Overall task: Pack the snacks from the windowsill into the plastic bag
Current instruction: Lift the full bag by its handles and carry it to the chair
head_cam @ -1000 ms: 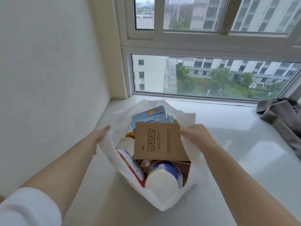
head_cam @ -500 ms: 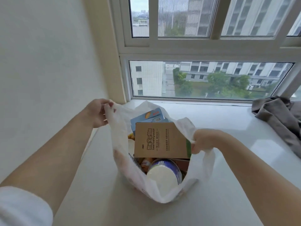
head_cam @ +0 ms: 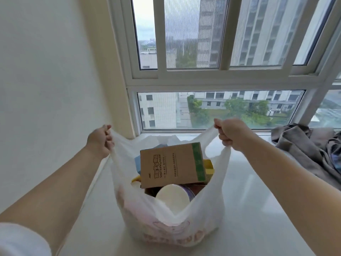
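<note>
A white plastic bag (head_cam: 206, 217) stands on the white windowsill (head_cam: 258, 209), pulled up and open by its two handles. My left hand (head_cam: 99, 141) grips the left handle, my right hand (head_cam: 231, 133) grips the right handle, both held above the bag. Inside, a brown cardboard box (head_cam: 171, 165) with a green strip stands upright, a round white-lidded tub (head_cam: 173, 196) lies in front of it, a blue box (head_cam: 137, 161) shows behind, and a yellow pack (head_cam: 209, 168) sits at the right. No snack is visible loose on the sill.
A white wall (head_cam: 46, 89) closes the left side and the window (head_cam: 212, 108) runs along the back. Crumpled grey-brown cloth (head_cam: 302, 150) lies on the sill at the far right.
Both hands have gone from the bag's rim to its handles and risen, stretching the bag upward and apart. The boxes inside tilted slightly.
</note>
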Available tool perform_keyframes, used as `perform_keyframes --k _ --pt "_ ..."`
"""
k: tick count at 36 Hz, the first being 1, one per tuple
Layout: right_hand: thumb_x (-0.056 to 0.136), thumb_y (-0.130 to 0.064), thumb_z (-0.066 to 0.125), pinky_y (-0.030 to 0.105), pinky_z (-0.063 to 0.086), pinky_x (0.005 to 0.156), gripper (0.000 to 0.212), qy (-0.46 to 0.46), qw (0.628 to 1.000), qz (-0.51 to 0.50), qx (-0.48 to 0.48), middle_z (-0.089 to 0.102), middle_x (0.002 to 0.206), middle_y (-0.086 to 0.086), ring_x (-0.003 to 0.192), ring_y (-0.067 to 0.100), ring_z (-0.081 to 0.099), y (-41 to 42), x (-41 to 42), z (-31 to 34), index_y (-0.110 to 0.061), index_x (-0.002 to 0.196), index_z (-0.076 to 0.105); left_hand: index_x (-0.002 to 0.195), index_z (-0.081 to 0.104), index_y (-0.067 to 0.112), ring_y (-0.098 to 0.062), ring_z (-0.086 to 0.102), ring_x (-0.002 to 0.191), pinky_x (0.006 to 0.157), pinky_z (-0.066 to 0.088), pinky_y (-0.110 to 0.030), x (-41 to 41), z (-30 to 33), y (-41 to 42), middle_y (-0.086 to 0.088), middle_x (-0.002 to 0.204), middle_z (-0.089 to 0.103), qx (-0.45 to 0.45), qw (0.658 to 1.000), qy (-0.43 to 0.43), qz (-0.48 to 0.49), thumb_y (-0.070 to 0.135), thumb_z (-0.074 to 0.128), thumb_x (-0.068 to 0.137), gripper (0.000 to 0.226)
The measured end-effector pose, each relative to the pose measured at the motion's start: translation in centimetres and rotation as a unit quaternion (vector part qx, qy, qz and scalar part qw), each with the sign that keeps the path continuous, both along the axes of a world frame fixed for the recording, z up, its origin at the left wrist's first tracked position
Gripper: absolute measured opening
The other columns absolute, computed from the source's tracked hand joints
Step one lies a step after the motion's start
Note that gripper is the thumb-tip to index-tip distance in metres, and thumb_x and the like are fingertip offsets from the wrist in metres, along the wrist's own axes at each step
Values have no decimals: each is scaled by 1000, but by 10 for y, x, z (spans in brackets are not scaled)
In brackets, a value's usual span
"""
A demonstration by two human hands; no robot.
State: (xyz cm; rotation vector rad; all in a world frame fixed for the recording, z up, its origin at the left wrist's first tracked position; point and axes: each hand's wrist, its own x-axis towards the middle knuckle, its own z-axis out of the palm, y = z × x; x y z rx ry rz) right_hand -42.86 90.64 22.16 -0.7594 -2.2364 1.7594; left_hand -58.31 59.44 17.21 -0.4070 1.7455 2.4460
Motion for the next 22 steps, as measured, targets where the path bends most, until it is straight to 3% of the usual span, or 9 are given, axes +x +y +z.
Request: perform_keyframes --k 3,6,10,15,19,22 --pt "98 -22 43 22 29 41 29 66 995 -78 -6 40 57 -1 48 13 34 5 -17 18 -12 75 57 70 45 18 -8 17 21 32 11 -7 -12 19 -2 7 40 25 -22 995 -80 57 17 32 97 30" --pt "97 -24 43 27 35 50 30 58 984 -136 97 49 66 5 59 19 47 -1 -38 16 -2 90 63 72 46 17 -9 17 21 31 14 -6 -6 40 29 8 33 28 -53 993 -98 -41 19 35 95 25" --pt "98 -25 40 29 37 54 38 54 979 -125 150 60 86 14 58 18 45 -7 -49 8 6 99 62 78 54 11 -6 23 32 29 18 -13 16 57 65 5 41 31 -156 978 -12 -136 11 43 94 20" --pt "101 -25 36 25 35 58 38 161 958 -145 186 58 71 2 59 14 46 -7 -53 25 -7 89 68 87 66 11 -17 33 49 48 29 -24 8 72 71 -2 63 42 -289 949 123 -42 12 48 91 19" --pt "101 -26 35 35 42 77 42 162 951 -177 194 65 89 16 77 23 52 -2 -56 38 -4 91 70 81 66 7 -19 33 47 48 27 -25 -9 79 61 -5 58 39 -273 955 115 -20 15 43 93 27" --pt "101 -25 37 26 35 71 40 154 951 -165 212 60 83 9 78 22 52 -4 -55 36 -4 92 70 70 62 10 -17 30 46 46 23 -26 -15 79 63 -5 58 36 -267 957 98 -51 17 42 94 32"
